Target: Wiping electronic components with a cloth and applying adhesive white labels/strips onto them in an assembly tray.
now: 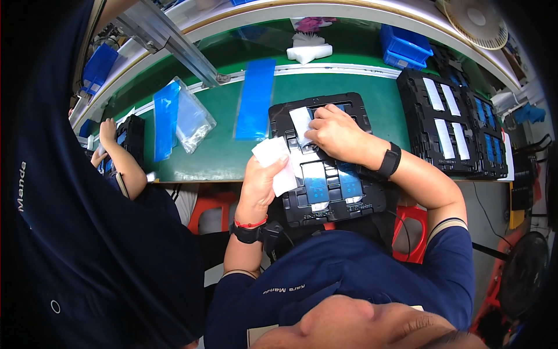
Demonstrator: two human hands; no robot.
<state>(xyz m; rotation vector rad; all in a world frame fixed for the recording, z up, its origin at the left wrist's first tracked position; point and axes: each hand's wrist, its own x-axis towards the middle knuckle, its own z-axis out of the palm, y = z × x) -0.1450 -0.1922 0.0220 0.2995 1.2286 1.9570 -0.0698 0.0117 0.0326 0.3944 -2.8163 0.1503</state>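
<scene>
A: What's the left hand [258, 179] doing?

B: It's clamping white paper [268, 152], with the thumb pressing on top. The paper is overlapping the left edge of the black tray [279, 121].

A: And the right hand [340, 134]?

B: It's reaching over the tray from the right, fingers bending at the right edge of a white strip [299, 123] in the far-left part. I can't tell whether they're pinching it.

A: Where is the tray sitting?

B: Its far half is resting over the green table [383, 99]; its near half is jutting past the front edge, toward the person's body. Two blue flat pieces [315, 181] are lying in the near slots.

A: Any room around it?

B: On the right, a wide band of green is showing before the stacked trays [410, 125]. The left is tighter: a blue sheet [256, 96] is lying just beside the tray's far-left corner, and a clear bag [195, 122] is lying farther out.

A: Is anyone crowding in?

B: A co-worker's hand [107, 131] is working well apart, at the far left.
</scene>
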